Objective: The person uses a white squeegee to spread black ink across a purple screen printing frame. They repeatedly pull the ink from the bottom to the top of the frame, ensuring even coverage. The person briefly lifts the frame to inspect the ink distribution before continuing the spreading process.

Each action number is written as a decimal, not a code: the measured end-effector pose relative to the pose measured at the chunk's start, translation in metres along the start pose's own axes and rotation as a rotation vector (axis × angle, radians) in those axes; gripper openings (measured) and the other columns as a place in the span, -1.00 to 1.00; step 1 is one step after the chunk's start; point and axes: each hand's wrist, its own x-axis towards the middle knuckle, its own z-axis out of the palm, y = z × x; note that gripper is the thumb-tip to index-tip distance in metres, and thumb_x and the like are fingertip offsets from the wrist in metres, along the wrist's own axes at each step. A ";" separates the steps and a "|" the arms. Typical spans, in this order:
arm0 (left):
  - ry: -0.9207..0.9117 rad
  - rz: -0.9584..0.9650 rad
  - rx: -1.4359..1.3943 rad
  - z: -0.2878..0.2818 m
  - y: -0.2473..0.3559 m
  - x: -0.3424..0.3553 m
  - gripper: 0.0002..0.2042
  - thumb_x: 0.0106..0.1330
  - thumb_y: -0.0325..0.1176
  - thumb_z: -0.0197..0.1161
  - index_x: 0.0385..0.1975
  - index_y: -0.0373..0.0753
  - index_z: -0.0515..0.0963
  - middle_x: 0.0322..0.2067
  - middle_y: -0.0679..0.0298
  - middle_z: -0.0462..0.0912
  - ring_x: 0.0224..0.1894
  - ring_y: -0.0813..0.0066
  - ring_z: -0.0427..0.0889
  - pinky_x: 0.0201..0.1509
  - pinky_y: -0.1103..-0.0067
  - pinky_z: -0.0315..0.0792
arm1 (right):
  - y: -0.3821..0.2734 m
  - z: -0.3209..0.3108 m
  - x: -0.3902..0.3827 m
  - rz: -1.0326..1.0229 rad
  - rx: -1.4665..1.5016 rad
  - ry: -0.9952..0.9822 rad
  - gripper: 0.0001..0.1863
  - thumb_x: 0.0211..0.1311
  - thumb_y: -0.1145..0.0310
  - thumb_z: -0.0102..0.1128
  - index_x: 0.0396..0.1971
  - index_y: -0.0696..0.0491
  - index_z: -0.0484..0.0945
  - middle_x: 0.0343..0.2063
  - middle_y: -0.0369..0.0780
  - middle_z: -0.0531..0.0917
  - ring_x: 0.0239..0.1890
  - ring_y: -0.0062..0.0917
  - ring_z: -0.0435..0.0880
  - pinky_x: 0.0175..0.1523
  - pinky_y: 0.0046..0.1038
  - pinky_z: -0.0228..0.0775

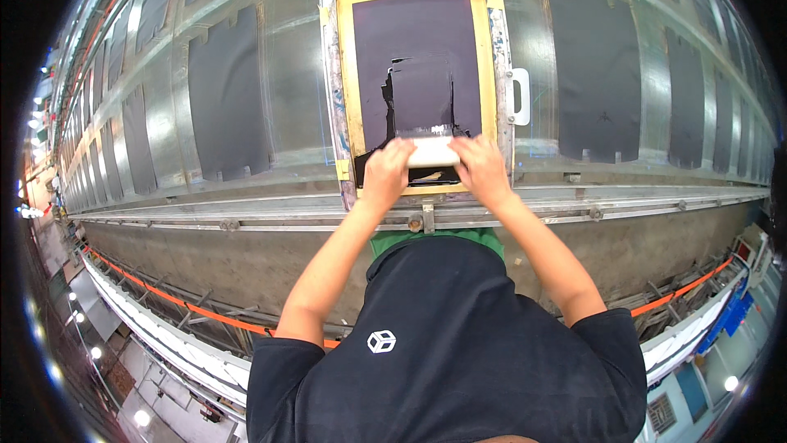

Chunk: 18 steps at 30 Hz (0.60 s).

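A pale squeegee (pixel 433 153) lies crosswise near the close end of a screen-printing frame (pixel 333 82). My left hand (pixel 385 171) is closed around its left end, and my right hand (pixel 482 168) grips its right end. Under it, the dark mesh (pixel 416 25) is bordered by yellow tape (pixel 485 58). Wet black ink (pixel 388 103) forms ragged streaks on the mesh beyond the squeegee and pools around its near side. The squeegee's lower edge is hidden from me. On the frame's right side sits a white handle (pixel 519 97).
The frame rests on a long table (pixel 295 99) with dark fabric-like panels (pixel 228 95) on the left and more panels (pixel 597 70) on the right. A metal rail (pixel 639 201) runs along the table's near edge. Behind me stretches an orange strip (pixel 176 302).
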 end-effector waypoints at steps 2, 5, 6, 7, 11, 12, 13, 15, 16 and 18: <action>0.025 0.026 0.005 0.004 0.006 -0.022 -0.54 0.01 -0.69 0.25 -0.02 -0.22 0.64 -0.01 0.18 0.73 0.18 0.22 0.67 -0.02 0.35 0.56 | -0.008 -0.002 -0.020 0.030 -0.017 -0.078 -0.49 -0.01 0.45 0.48 0.04 0.06 0.65 0.04 -0.18 0.68 0.06 -0.24 0.59 0.19 -0.22 0.42; 0.056 -0.013 -0.055 -0.001 0.006 -0.011 -0.60 0.06 -0.67 0.26 -0.05 -0.23 0.63 -0.03 0.16 0.73 0.13 0.18 0.69 0.01 0.32 0.56 | 0.021 -0.019 -0.011 -0.021 0.241 0.015 -0.51 0.09 0.25 0.54 0.01 0.10 0.66 0.01 -0.19 0.69 0.14 -0.32 0.60 0.26 -0.26 0.42; 0.091 -0.035 -0.091 -0.003 -0.001 0.002 -0.60 0.08 -0.68 0.25 -0.04 -0.24 0.63 -0.03 0.12 0.73 0.10 0.14 0.70 0.04 0.31 0.57 | 0.036 -0.026 -0.002 0.187 0.447 0.138 -0.49 0.10 0.21 0.55 0.03 0.11 0.66 -0.01 -0.15 0.68 0.14 -0.32 0.60 0.27 -0.27 0.42; 0.126 -0.060 -0.130 -0.005 -0.010 0.019 -0.61 0.09 -0.68 0.24 -0.04 -0.26 0.64 -0.02 0.09 0.73 0.08 0.10 0.70 0.08 0.30 0.58 | 0.057 -0.034 0.012 0.397 0.651 0.255 -0.46 0.11 0.18 0.56 0.05 0.12 0.65 -0.04 -0.11 0.68 0.14 -0.32 0.61 0.28 -0.28 0.42; 0.141 -0.163 -0.148 -0.023 -0.027 0.089 -0.68 0.19 -0.61 0.30 -0.05 -0.22 0.69 -0.06 0.12 0.75 0.01 0.10 0.73 0.13 0.36 0.59 | 0.132 -0.038 0.061 0.500 0.286 0.483 -0.53 0.23 0.18 0.45 0.13 -0.04 0.64 -0.24 -0.15 0.70 -0.24 -0.47 0.61 -0.07 -0.37 0.49; 0.133 -0.167 -0.135 -0.025 -0.027 0.098 -0.67 0.17 -0.60 0.32 -0.04 -0.21 0.69 -0.07 0.12 0.76 0.00 0.11 0.74 0.11 0.37 0.59 | 0.137 -0.035 0.073 0.575 0.429 0.424 -0.53 0.26 0.16 0.42 0.14 -0.05 0.64 -0.26 -0.16 0.71 -0.29 -0.48 0.61 -0.09 -0.37 0.49; 0.120 -0.179 -0.122 -0.025 -0.029 0.100 -0.65 0.16 -0.60 0.35 -0.03 -0.20 0.69 -0.09 0.12 0.77 -0.02 0.11 0.75 0.10 0.38 0.59 | 0.140 -0.031 0.079 0.652 0.576 0.352 -0.54 0.28 0.15 0.39 0.16 -0.06 0.63 -0.29 -0.17 0.72 -0.34 -0.49 0.61 -0.11 -0.37 0.49; 0.184 -0.112 -0.116 -0.018 -0.033 0.099 -0.64 0.15 -0.61 0.35 -0.03 -0.20 0.69 -0.07 0.12 0.77 0.00 0.12 0.75 0.10 0.39 0.59 | 0.146 -0.028 0.087 0.583 0.390 0.425 -0.67 0.39 0.17 0.25 0.06 -0.04 0.67 -0.38 -0.18 0.75 -0.42 -0.49 0.65 -0.18 -0.36 0.48; 0.215 -0.082 -0.114 -0.015 -0.034 0.096 -0.64 0.15 -0.61 0.36 -0.02 -0.19 0.69 -0.07 0.12 0.77 0.00 0.13 0.75 0.10 0.39 0.60 | 0.146 -0.027 0.091 0.574 0.376 0.464 -0.70 0.41 0.18 0.24 0.03 -0.03 0.68 -0.39 -0.17 0.75 -0.41 -0.48 0.66 -0.18 -0.35 0.48; 0.260 -0.087 -0.151 -0.010 -0.037 0.080 -0.62 0.14 -0.64 0.34 -0.02 -0.19 0.69 -0.02 0.14 0.76 0.08 0.17 0.72 0.15 0.40 0.60 | 0.133 -0.028 0.098 0.582 0.324 0.509 -0.76 0.44 0.21 0.19 -0.10 -0.01 0.72 -0.42 -0.17 0.75 -0.39 -0.47 0.68 -0.17 -0.32 0.48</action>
